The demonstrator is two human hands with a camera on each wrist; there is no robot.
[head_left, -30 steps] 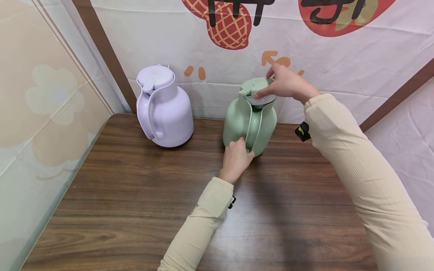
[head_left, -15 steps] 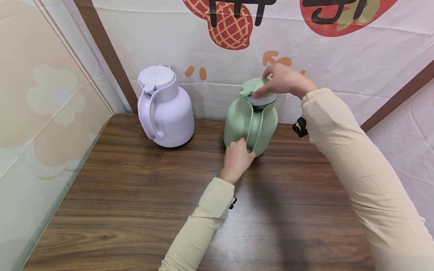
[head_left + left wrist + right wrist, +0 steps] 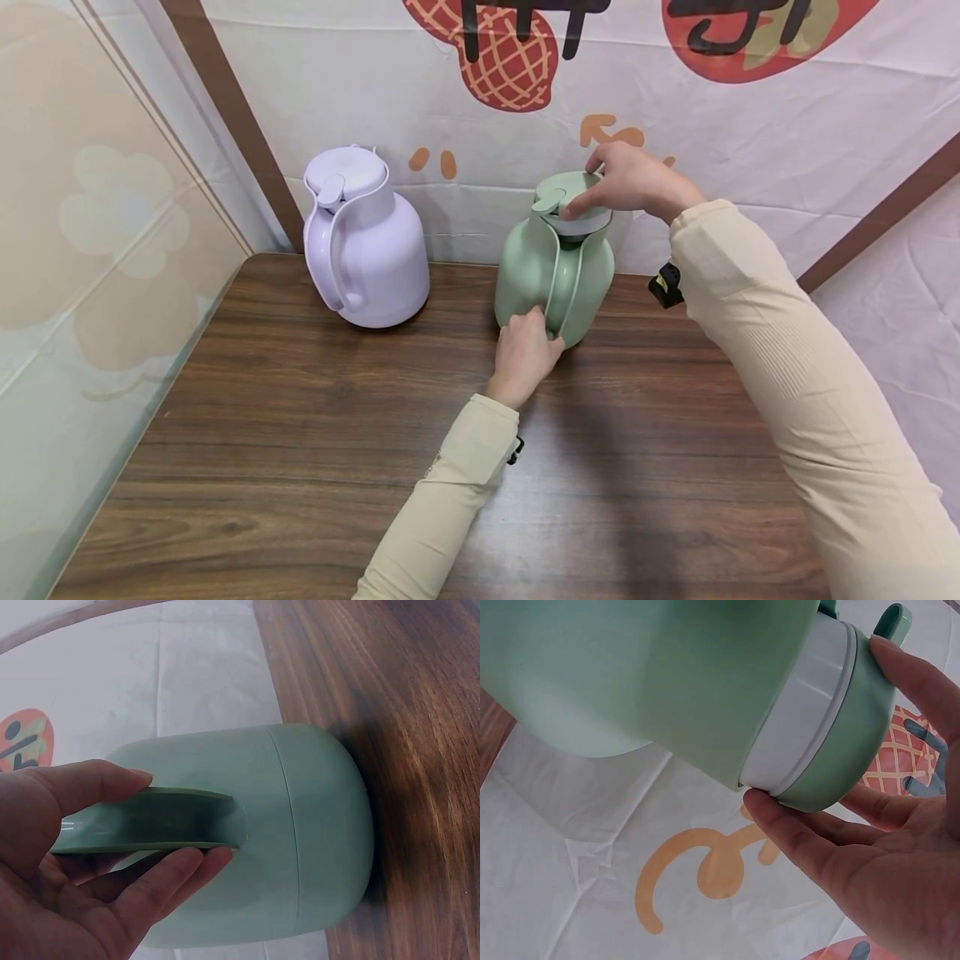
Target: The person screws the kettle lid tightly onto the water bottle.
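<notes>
A pale green thermos jug (image 3: 522, 267) stands at the back of the wooden table, its handle facing me. My left hand (image 3: 522, 354) pinches the lower part of the handle (image 3: 172, 817), thumb on one edge and fingers along the other. Up top, my right hand (image 3: 637, 179) grips the green lid (image 3: 847, 742) between thumb and fingers. Beneath the lid's green cap a white band (image 3: 802, 705) shows above the jug's neck, and a dark gap is visible at the handle side. The lid's lever (image 3: 550, 202) points over the handle.
A lilac thermos jug (image 3: 382, 258) with its lid on stands to the left, apart from the green one. Close behind both jugs hangs a white printed cloth (image 3: 480, 208). Another cloth (image 3: 112, 208) borders the table (image 3: 285, 467) on the left.
My right wrist has shifted very slightly left and the hand stays on the lid. The left hand and both jugs hold their places.
</notes>
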